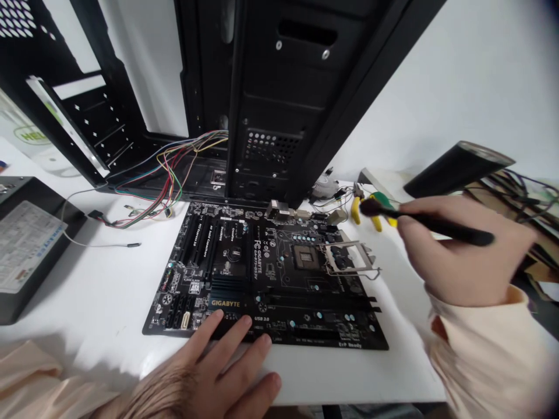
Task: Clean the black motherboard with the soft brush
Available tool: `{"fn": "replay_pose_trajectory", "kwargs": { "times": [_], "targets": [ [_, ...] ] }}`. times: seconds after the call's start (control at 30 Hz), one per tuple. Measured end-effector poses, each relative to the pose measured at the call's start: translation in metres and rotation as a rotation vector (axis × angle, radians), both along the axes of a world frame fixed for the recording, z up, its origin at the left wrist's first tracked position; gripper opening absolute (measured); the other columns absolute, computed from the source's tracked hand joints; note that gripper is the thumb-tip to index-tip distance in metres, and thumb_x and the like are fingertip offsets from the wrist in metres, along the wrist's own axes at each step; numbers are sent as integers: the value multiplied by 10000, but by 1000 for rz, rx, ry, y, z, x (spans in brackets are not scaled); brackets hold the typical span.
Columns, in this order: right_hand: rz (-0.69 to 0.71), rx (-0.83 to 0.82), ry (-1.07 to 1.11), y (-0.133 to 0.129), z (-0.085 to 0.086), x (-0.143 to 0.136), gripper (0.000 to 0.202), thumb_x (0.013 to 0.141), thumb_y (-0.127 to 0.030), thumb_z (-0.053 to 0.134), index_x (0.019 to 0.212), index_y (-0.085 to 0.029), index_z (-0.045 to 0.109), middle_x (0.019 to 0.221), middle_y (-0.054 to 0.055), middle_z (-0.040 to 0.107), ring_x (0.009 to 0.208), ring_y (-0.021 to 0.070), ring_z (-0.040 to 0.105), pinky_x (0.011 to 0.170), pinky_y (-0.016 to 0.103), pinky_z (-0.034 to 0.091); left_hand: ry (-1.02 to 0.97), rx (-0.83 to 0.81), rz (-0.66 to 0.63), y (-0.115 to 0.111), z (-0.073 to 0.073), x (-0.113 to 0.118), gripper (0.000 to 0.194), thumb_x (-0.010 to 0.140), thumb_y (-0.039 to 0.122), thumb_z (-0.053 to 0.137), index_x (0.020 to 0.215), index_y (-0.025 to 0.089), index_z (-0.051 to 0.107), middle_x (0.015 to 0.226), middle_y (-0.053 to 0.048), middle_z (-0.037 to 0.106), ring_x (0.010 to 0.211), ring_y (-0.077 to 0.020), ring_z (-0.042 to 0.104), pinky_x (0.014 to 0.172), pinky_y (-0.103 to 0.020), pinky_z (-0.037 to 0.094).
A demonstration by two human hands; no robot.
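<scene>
My right hand point(467, 262) is closed around the black handle of a brush point(456, 228). Its dark bristles point left, in the air above the board's back right corner. A black Gigabyte motherboard point(286, 285) lies flat on the white table point(109, 279). Its CPU socket point(306, 256) is uncovered, with the metal load frame point(349, 258) swung up to the right. My left hand point(229, 369) rests with fingers spread at the board's front edge, fingertips over the area beside the heatsink point(227, 294).
A black computer case point(271, 93) stands right behind the board, with colored wires point(170, 169) trailing from it. At the left sits a power supply point(26, 250). Yellow-handled pliers point(356, 209), a black cylindrical object point(454, 169) and bundled cables point(519, 192) are at the right.
</scene>
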State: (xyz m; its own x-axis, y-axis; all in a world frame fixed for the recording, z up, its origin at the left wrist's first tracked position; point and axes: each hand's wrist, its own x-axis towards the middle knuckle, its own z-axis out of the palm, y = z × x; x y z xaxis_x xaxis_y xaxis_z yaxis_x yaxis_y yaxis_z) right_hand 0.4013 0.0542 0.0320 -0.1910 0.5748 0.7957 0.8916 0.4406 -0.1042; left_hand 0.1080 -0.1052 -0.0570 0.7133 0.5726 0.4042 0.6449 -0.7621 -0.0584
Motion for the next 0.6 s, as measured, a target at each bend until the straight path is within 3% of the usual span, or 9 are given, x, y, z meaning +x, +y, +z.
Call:
{"fn": "replay_pose_trajectory", "kwargs": {
  "times": [0.1,0.17,0.23,0.43,0.6],
  "targets": [
    [191,84,35,-14,-1,-15,64,755,-177,598,807,-204,625,867,105,697,879,259,663,821,431,514,-23,6,17,0,2,1,260,990,331,436,1203,349,584,1280,39,583,1180,-249,503,1129,-530,121],
    [282,-8,72,-25,-4,-29,155,779,-141,585,903,-232,612,1059,106,676,1018,257,633,907,449,492,-30,-1,13,0,3,1,261,995,306,422,1192,340,591,1273,36,589,1175,-249,509,1129,-530,125],
    [412,-116,83,-37,-8,-41,225,772,-110,594,934,-265,601,1131,70,657,1034,237,628,897,422,509,-44,-11,10,0,3,1,272,999,288,402,1187,333,594,1265,40,595,1181,-249,502,1132,-523,126],
    [799,-515,106,-62,-7,-66,199,762,-75,585,881,-233,560,944,35,676,749,126,662,627,222,558,-123,23,40,0,3,2,292,1009,227,375,1094,305,642,1193,42,636,1146,-210,498,1129,-471,155],
    [1029,-609,68,-64,-10,-81,189,750,-31,534,861,-182,564,924,63,666,767,92,650,664,163,549,-67,64,87,-3,10,2,360,1028,185,302,1100,292,638,1149,56,664,998,-178,521,942,-369,315]
  ]
}}
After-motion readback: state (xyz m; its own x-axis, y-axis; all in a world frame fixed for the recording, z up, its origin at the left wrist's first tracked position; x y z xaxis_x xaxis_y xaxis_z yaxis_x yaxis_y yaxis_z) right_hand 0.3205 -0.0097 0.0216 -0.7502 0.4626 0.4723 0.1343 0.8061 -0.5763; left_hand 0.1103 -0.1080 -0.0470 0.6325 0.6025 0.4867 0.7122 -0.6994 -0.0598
